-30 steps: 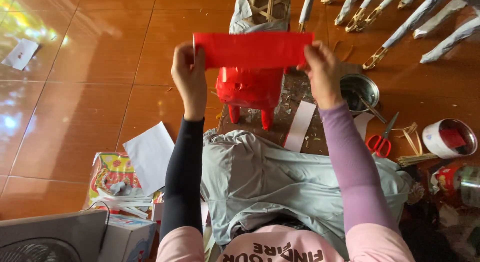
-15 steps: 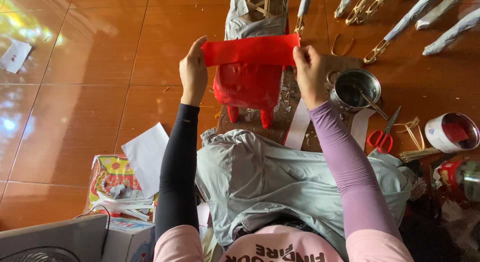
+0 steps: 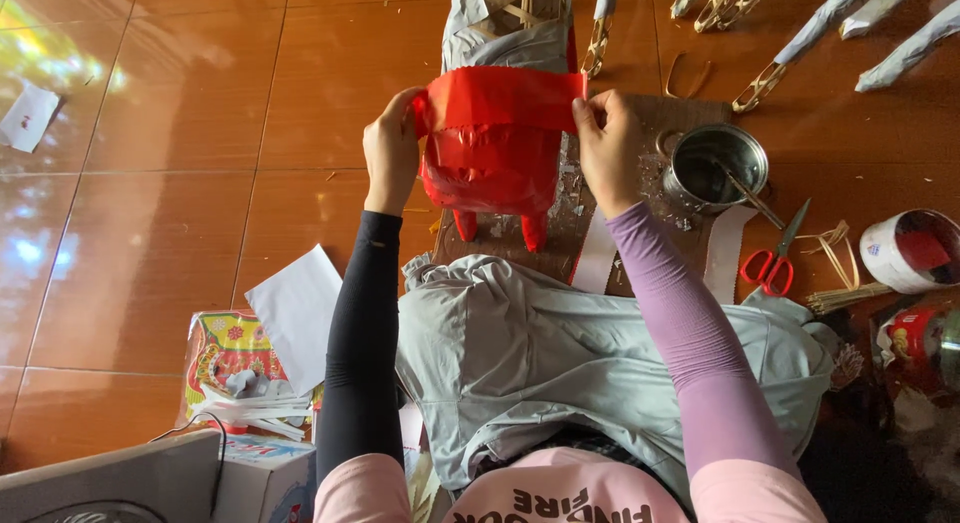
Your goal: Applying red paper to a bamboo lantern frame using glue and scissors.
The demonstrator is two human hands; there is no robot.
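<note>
- left hand (image 3: 392, 151) and right hand (image 3: 606, 148) apart, each pinching one end of red paper strip (image 3: 500, 99)
- strip stretched over back of red four-legged paper figure (image 3: 490, 173) on brown board (image 3: 690, 118)
- judgement: keep strip taut, centred, press flat evenly to avoid wrinkles
- metal glue tin (image 3: 716, 165) just right; red scissors (image 3: 772, 263) near it

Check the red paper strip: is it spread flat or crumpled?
Spread: the red paper strip is stretched taut between left hand and right hand, over the red figure.
</note>
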